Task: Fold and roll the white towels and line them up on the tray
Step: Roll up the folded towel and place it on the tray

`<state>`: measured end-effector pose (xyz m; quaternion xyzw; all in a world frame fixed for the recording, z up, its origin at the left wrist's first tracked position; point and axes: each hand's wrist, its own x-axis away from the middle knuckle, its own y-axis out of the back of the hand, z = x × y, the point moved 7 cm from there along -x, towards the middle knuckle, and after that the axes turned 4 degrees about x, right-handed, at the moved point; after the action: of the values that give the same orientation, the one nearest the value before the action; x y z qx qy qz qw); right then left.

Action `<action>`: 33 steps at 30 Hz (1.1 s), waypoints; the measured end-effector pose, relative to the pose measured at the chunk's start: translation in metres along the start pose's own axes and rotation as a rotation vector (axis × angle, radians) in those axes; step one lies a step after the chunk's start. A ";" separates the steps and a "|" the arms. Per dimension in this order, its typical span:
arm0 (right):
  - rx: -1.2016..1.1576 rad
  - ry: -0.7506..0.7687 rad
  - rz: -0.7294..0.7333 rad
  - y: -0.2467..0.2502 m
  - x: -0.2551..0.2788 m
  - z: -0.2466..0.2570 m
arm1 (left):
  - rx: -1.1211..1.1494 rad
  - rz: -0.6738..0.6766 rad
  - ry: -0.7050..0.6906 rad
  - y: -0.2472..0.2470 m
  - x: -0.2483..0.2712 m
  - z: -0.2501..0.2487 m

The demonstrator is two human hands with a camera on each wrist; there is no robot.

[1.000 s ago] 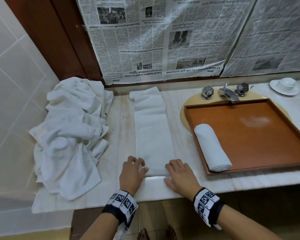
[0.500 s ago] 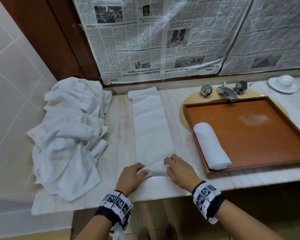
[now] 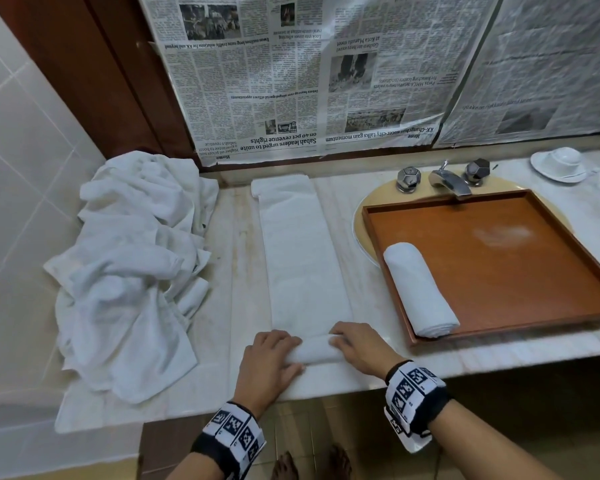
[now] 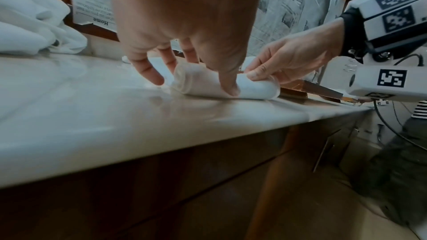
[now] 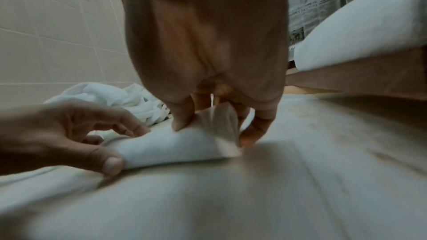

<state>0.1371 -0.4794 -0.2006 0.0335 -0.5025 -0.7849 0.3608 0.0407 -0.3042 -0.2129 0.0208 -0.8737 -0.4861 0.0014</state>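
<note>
A long folded white towel (image 3: 302,258) lies on the marble counter, running away from me. Its near end is turned into a short roll (image 3: 314,351) (image 4: 221,83) (image 5: 175,145). My left hand (image 3: 271,358) (image 4: 184,57) grips the roll's left end, thumb on the near side, fingers over the top. At the right end my right hand (image 3: 357,348) (image 5: 208,112) pinches the roll the same way. A finished rolled towel (image 3: 418,289) lies along the left side of the brown wooden tray (image 3: 520,271), which sits over the sink.
A heap of loose white towels (image 3: 132,265) fills the counter's left, against the tiled wall. The faucet (image 3: 447,180) with two knobs stands behind the tray. A white cup and saucer (image 3: 560,162) sit at the far right. Newspaper covers the back wall.
Both hands first lay flat on the towel's near end. They then lifted and curled that end, which is now a short roll moved a little away from the counter edge.
</note>
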 end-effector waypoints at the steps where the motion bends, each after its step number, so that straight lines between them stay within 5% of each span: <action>1: -0.021 0.012 -0.052 0.002 0.002 0.000 | -0.005 0.013 0.015 0.000 -0.002 0.001; 5: 0.185 0.173 -0.202 0.000 0.012 0.011 | 0.113 0.070 0.123 0.004 -0.012 0.009; 9: 0.305 0.266 -0.179 -0.004 0.014 0.012 | 0.191 0.102 0.188 0.000 -0.015 0.015; 17: 0.056 0.098 -0.014 0.011 -0.010 0.008 | 0.293 0.067 0.275 0.009 -0.017 0.013; 22: 0.105 0.097 -0.107 0.013 -0.007 0.007 | 0.322 0.063 0.375 0.019 -0.024 0.016; 27: 0.329 0.255 -0.158 0.001 0.002 0.020 | 0.273 -0.006 0.513 0.021 -0.021 0.020; 33: 0.239 0.252 0.003 -0.004 0.002 0.013 | 0.148 -0.216 0.394 0.034 0.000 0.009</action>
<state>0.1277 -0.4698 -0.1964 0.1735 -0.5432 -0.7086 0.4156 0.0390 -0.2786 -0.1885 0.2089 -0.8825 -0.4045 0.1182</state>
